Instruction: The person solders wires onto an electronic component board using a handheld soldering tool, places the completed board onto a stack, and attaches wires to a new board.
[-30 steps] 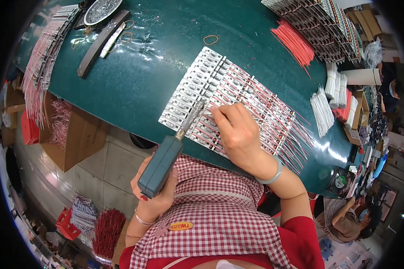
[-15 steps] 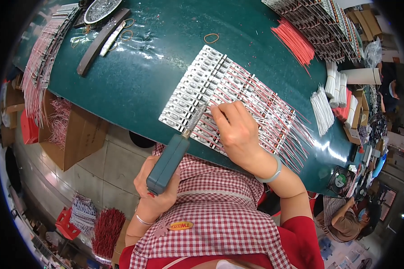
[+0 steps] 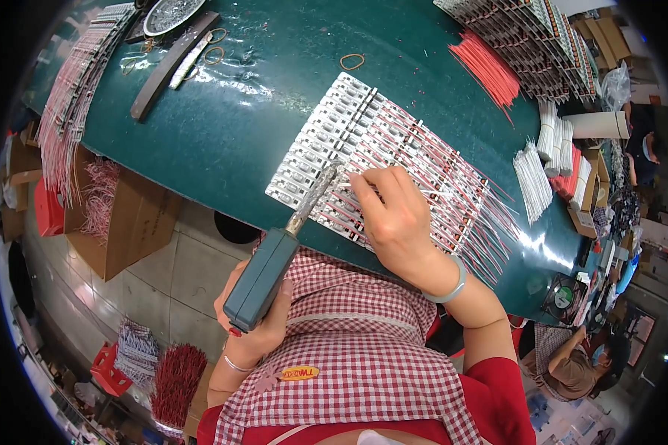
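Gripping teal-handled soldering tool (image 3: 263, 278), left hand (image 3: 256, 326) closed around handle, metal tip on near-left part of silver component strip array with red-white leads (image 3: 364, 148). Right hand (image 3: 397, 219) palm-down, fingers curled, pressing leads flat; nothing enclosed. Array lies on dark green glossy worktable (image 3: 223, 126). Red wire bundle (image 3: 490, 70) far right. Cardboard box (image 3: 126, 222) on tiled floor.

bright overhead light glares on the green table (image 3: 223, 141) (toward 11 o'clock); sharp centre, edges bend into black.
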The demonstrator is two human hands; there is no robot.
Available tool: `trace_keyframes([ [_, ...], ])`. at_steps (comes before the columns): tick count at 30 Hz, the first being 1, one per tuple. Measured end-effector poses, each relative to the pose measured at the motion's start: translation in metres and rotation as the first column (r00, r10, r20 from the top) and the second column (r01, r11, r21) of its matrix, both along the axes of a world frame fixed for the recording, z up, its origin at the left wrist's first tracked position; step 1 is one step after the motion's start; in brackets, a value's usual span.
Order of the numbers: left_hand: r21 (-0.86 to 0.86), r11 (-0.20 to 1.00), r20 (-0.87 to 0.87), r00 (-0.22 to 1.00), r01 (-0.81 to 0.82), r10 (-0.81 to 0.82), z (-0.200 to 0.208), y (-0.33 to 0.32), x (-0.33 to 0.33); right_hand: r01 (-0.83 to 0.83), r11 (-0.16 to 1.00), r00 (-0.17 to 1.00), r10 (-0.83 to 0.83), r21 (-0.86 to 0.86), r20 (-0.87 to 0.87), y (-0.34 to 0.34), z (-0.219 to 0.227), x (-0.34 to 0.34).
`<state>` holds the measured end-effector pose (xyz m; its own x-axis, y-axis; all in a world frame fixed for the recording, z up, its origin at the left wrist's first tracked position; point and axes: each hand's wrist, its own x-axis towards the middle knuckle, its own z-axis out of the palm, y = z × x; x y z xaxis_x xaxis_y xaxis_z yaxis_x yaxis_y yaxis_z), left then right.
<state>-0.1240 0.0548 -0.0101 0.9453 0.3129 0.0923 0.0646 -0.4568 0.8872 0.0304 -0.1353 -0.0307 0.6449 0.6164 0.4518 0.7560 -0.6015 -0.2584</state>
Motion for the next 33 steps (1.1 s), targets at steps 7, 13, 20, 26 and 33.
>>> trace_keyframes([
  [7, 0.018, 0.999, -0.006, 0.999, 0.050, -0.049, 0.000, 0.002, -0.002, 0.004, 0.999, 1.000, -0.004, 0.040, -0.004, 0.004, -0.002, -0.006],
  [13, 0.106, 0.990, 0.053, 0.994, 0.094, -0.100, -0.007, 0.002, 0.002, 0.007, 1.000, 1.000, -0.007, 0.015, 0.000, 0.005, -0.004, -0.007],
  [20, -0.006, 0.999, -0.023, 0.998, 0.050, -0.050, -0.003, 0.000, -0.001, -0.023, 0.999, 1.000, 0.023, -0.042, -0.010, 0.005, -0.001, -0.009],
  [26, 0.035, 0.998, 0.019, 0.998, 0.054, -0.055, -0.004, 0.002, -0.008, 0.008, 0.999, 1.000, -0.009, -0.042, -0.021, 0.006, -0.002, -0.011],
  [33, -0.035, 0.999, -0.026, 1.000, 0.002, -0.003, -0.003, 0.004, -0.012, 0.007, 1.000, 1.000, -0.007, -0.024, -0.023, 0.005, 0.002, -0.010],
])
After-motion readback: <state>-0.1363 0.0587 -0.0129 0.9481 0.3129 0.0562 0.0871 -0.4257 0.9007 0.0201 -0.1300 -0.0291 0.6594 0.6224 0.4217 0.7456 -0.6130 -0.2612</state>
